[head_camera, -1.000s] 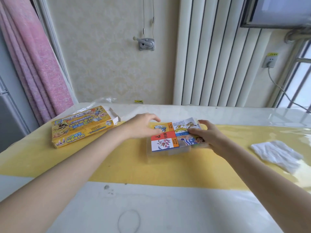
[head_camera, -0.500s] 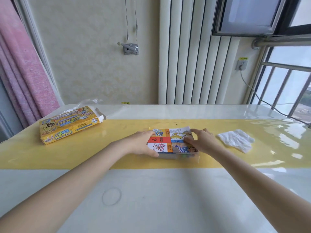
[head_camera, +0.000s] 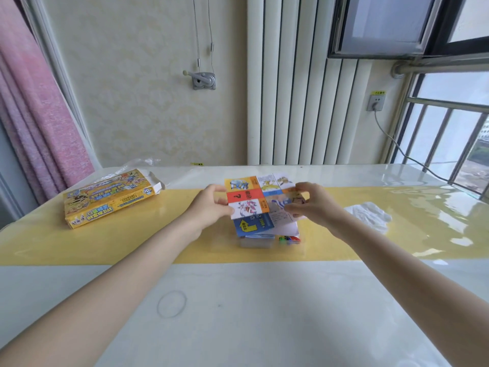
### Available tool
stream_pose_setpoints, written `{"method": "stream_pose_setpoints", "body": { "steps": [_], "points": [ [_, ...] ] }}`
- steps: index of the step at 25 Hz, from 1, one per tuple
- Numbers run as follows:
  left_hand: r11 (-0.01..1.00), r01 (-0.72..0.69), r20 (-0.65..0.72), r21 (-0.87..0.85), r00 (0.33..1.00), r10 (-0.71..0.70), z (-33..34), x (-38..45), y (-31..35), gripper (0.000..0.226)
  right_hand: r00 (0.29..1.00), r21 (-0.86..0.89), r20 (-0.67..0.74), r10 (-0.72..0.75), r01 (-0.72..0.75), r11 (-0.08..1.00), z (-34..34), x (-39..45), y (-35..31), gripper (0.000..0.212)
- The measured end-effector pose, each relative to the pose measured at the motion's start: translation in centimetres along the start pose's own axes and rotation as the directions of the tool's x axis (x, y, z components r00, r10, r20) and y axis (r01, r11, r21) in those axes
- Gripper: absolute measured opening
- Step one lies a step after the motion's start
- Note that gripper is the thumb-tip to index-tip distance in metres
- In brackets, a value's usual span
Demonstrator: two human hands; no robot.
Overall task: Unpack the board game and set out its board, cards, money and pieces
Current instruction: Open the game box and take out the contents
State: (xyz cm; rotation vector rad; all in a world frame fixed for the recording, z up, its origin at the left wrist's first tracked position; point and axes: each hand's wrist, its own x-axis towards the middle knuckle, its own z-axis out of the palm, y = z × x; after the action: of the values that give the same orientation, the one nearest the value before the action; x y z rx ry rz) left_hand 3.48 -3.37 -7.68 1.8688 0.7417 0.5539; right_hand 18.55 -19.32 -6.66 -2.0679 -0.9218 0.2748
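Note:
I hold the folded game board (head_camera: pixel 254 201), a paper sheet with coloured picture squares, lifted and tilted above the table. My left hand (head_camera: pixel 211 209) grips its left edge and my right hand (head_camera: pixel 309 205) pinches its right edge. A blue panel with a yellow arrow hangs down from its lower part. Under it a clear plastic tray (head_camera: pixel 267 241) rests on the yellow strip, with cards and small coloured pieces (head_camera: pixel 288 238) inside. The yellow game box (head_camera: pixel 108 198) lies at the left with its end flap open.
A crumpled white cloth (head_camera: pixel 370 214) lies to the right on the glossy table (head_camera: pixel 238 313). Clear plastic wrap (head_camera: pixel 137 165) sits behind the box near the wall. A pink curtain hangs at the far left, a window with bars at the right.
Both hands have lifted the folded board off the tray, and its lower panel has dropped open. The tray with cards and pieces now shows beneath it.

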Motion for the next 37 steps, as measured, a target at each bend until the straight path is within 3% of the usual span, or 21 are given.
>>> {"method": "stream_pose_setpoints", "body": {
  "steps": [3, 5, 8, 13, 15, 17, 20, 22, 24, 26, 28, 31, 34, 37],
  "points": [
    [0.955, 0.013, -0.06, -0.296, 0.998, -0.032, -0.3, 0.4, 1.7, 0.055, 0.992, 0.033, -0.104, -0.066, 0.07, 0.997, 0.0, 0.6, -0.2, 0.069],
    [0.887, 0.043, 0.026, -0.46, 0.999, -0.035, -0.4, 0.1, 2.6, 0.043, 0.982, 0.091, -0.176, -0.069, 0.086, 0.992, -0.2, 0.8, -0.2, 0.073],
    [0.893, 0.076, 0.159, -0.443, 0.987, -0.005, -0.1, -0.9, 3.7, 0.017, 0.974, 0.087, -0.197, -0.114, 0.133, 0.987, -0.6, 1.0, -0.4, 0.062],
    [0.915, 0.043, 0.137, -0.401, 0.99, 0.013, -1.3, -0.4, 4.7, 0.023, 0.96, 0.304, -0.214, -0.181, 0.241, 0.922, -0.9, 1.2, -0.9, 0.055],
    [0.911, 0.015, 0.121, -0.412, 0.992, 0.039, -1.8, -0.4, 5.0, 0.026, 0.97, 0.46, -0.192, -0.149, 0.223, 0.859, -1.1, 1.4, -1.3, 0.062],
    [0.884, -0.058, 0.057, -0.464, 0.994, 0.095, -2.4, -0.3, 5.6, 0.028, 0.986, 0.493, -0.129, -0.107, 0.158, 0.856, -1.3, 1.9, -1.4, 0.068],
    [0.788, -0.173, -0.07, -0.591, 0.984, 0.163, -4.0, 0.7, 6.5, 0.03, 1.0, 0.238, -0.006, 0.027, -0.025, 0.971, -0.9, 2.7, -1.2, 0.07],
    [0.763, -0.274, -0.254, -0.585, 0.956, 0.149, -5.1, 1.3, 6.4, 0.031, 0.988, -0.194, 0.13, 0.089, -0.062, 0.979, -0.1, 2.8, -0.4, 0.079],
    [0.793, -0.414, -0.496, -0.447, 0.853, 0.166, -5.8, 1.7, 5.7, 0.032, 0.951, -0.477, 0.282, 0.125, 0.026, 0.878, 1.3, 2.4, 0.5, 0.09],
    [0.826, -0.509, -0.614, -0.243, 0.74, 0.275, -6.2, 1.7, 4.9, 0.034, 0.915, -0.528, 0.369, 0.164, 0.061, 0.847, 2.7, 1.9, 1.0, 0.097],
    [0.846, -0.531, -0.573, -0.052, 0.71, 0.41, -6.4, 1.9, 4.3, 0.028, 0.896, -0.557, 0.409, 0.17, 0.098, 0.825, 3.3, 2.1, 1.1, 0.1],
    [0.841, -0.516, -0.399, 0.163, 0.745, 0.535, -5.3, 1.7, 2.9, 0.024, 0.877, -0.606, 0.463, 0.132, 0.204, 0.769, 3.7, 3.3, 0.3, 0.108],
    [0.857, -0.454, -0.354, 0.242, 0.781, 0.514, -3.5, 1.3, 1.7, 0.025, 0.83, -0.608, 0.535, 0.156, 0.251, 0.753, 4.6, 4.6, -1.1, 0.112],
    [0.87, -0.423, -0.366, 0.254, 0.791, 0.491, -2.8, 1.6, 0.8, 0.029, 0.761, -0.676, 0.604, 0.235, 0.334, 0.657, 6.0, 5.0, -2.0, 0.12]
  ]
}}
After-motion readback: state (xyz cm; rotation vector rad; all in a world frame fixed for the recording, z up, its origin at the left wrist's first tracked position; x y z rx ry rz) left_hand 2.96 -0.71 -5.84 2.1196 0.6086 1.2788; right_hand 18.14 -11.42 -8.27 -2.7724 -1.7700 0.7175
